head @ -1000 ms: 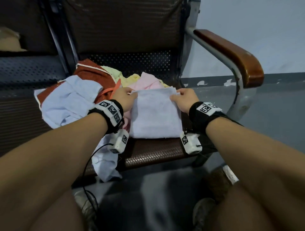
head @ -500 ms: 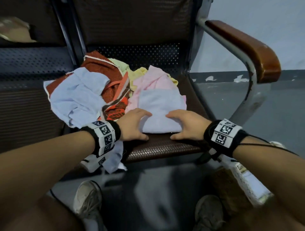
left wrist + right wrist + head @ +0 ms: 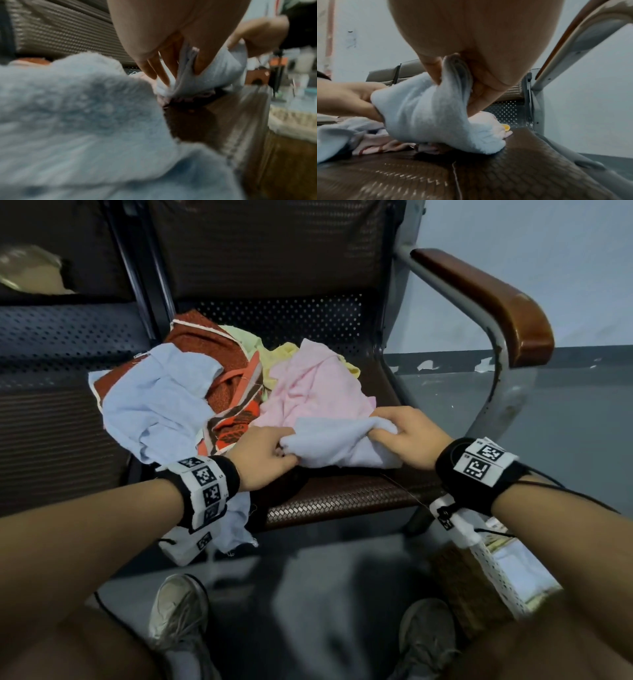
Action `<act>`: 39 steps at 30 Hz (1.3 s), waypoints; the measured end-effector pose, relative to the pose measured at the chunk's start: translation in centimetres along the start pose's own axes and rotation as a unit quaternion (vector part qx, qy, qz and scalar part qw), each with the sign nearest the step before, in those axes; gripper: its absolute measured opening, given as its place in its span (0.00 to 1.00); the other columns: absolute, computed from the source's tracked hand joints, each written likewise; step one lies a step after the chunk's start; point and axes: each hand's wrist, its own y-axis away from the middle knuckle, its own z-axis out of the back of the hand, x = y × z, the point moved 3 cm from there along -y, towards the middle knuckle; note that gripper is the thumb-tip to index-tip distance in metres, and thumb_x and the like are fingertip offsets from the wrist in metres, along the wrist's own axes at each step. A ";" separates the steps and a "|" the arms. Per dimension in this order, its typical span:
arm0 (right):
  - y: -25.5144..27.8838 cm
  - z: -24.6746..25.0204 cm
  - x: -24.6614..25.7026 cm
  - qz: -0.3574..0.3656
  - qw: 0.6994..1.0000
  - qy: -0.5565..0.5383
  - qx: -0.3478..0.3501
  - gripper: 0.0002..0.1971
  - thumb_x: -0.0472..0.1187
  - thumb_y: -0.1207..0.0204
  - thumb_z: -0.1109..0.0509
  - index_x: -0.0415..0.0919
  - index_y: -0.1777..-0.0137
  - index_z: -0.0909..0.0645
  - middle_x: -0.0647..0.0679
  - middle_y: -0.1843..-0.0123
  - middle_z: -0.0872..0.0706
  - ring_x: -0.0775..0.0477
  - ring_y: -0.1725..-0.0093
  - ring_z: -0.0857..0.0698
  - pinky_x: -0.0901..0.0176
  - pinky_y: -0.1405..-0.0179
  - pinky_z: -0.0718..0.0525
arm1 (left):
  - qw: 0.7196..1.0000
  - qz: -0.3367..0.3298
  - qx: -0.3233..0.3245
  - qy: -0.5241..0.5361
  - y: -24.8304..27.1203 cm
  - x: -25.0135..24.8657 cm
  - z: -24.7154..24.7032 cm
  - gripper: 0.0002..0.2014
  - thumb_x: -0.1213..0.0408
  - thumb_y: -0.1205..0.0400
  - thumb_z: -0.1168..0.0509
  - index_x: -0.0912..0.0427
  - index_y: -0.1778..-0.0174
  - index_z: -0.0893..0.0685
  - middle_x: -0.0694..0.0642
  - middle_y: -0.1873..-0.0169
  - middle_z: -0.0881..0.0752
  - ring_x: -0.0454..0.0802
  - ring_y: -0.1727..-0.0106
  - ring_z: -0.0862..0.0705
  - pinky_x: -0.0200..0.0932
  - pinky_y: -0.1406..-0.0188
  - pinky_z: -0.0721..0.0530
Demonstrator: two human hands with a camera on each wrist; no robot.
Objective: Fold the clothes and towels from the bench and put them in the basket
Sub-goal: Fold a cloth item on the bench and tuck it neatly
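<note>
Folded pale-blue towel (image 3: 337,445) lies long axis nine-to-three between left hand (image 3: 260,458) and right hand (image 3: 409,440), each pinching an end; basket (image 3: 493,573) at five o'clock, nearer the right.

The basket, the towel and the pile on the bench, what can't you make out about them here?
- Basket: head view, mostly hidden by the right forearm; contents unreadable.
- Pale blue towel: bunched between left hand and right hand; fold count unclear.
- Yellow cloth: mostly buried under the pink cloth.
- Left wrist view: motion-blurred, details lost.
</note>
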 end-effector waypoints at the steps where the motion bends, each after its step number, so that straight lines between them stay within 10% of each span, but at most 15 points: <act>1: 0.1 0.1 -0.4 -0.017 0.999 -0.030 0.006 0.04 0.42 0.20 0.29 0.43 0.52 0.15 0.45 0.54 0.11 0.42 0.51 0.14 0.45 0.47 0.15 | 0.998 0.039 -0.005 0.052 0.0 0.0 0.1 0.06 0.56 0.28 0.35 0.54 0.64 0.19 0.49 0.70 0.16 0.51 0.67 0.18 0.49 0.66 0.21; 6: 0.1 -0.7 -2.3 -0.078 0.993 -0.054 0.076 0.09 0.46 0.24 0.22 0.42 0.50 0.14 0.45 0.55 0.11 0.50 0.57 0.16 0.59 0.55 0.20 | 0.978 0.157 0.000 0.141 -0.9 0.6 0.0 0.09 0.61 0.19 0.34 0.63 0.60 0.16 0.64 0.64 0.12 0.55 0.66 0.17 0.60 0.57 0.16; 10: -1.6 -1.2 -3.2 -0.119 0.991 -0.062 -0.019 0.12 0.49 0.22 0.24 0.39 0.50 0.15 0.46 0.56 0.13 0.48 0.57 0.16 0.59 0.56 0.19 | 0.971 0.205 -0.011 0.124 -1.8 1.7 -1.0 0.12 0.58 0.15 0.36 0.61 0.61 0.19 0.61 0.65 0.15 0.60 0.61 0.16 0.56 0.53 0.17; 15: -3.1 -2.5 -3.3 -0.144 0.986 0.054 -0.064 0.15 0.52 0.23 0.26 0.40 0.49 0.19 0.44 0.53 0.15 0.40 0.51 0.17 0.56 0.56 0.27 | 0.985 0.111 -0.128 0.014 -2.4 0.6 -0.8 0.14 0.62 0.25 0.30 0.56 0.46 0.23 0.54 0.52 0.18 0.54 0.51 0.18 0.49 0.52 0.21; 21: -3.2 -2.1 -2.3 -0.099 0.984 0.109 -0.102 0.19 0.54 0.23 0.27 0.46 0.37 0.19 0.44 0.40 0.16 0.41 0.42 0.17 0.51 0.44 0.18 | 0.991 0.036 0.089 -0.097 -2.6 0.4 -3.5 0.46 0.50 0.32 0.28 0.50 0.17 0.37 0.54 0.23 0.27 0.56 0.24 0.28 0.56 0.25 0.28; 25: -3.1 -2.8 0.4 0.057 0.985 0.160 -0.036 0.29 0.68 0.27 0.35 0.55 0.31 0.21 0.50 0.36 0.16 0.45 0.37 0.18 0.44 0.38 0.18 | 0.992 0.053 0.039 -0.107 -3.3 1.1 -3.3 0.31 0.55 0.27 0.30 0.50 0.27 0.28 0.57 0.39 0.15 0.60 0.39 0.17 0.52 0.44 0.17; 31: -3.1 -3.9 0.0 0.024 0.966 0.257 0.011 0.35 0.68 0.30 0.30 0.54 0.27 0.31 0.48 0.42 0.12 0.38 0.43 0.14 0.48 0.48 0.23 | 0.997 0.058 -0.048 -0.027 -4.1 -1.2 -1.1 0.23 0.43 0.32 0.39 0.52 0.47 0.19 0.54 0.56 0.11 0.59 0.54 0.15 0.53 0.54 0.16; 39: 0.4 2.8 0.0 -0.025 0.993 -0.107 -0.037 0.15 0.49 0.24 0.24 0.47 0.39 0.15 0.50 0.44 0.09 0.48 0.44 0.11 0.45 0.40 0.14 | 0.934 0.038 -0.186 0.303 -6.1 -8.9 2.0 0.25 0.43 0.28 0.22 0.51 0.40 0.16 0.46 0.52 0.11 0.36 0.54 0.11 0.32 0.61 0.17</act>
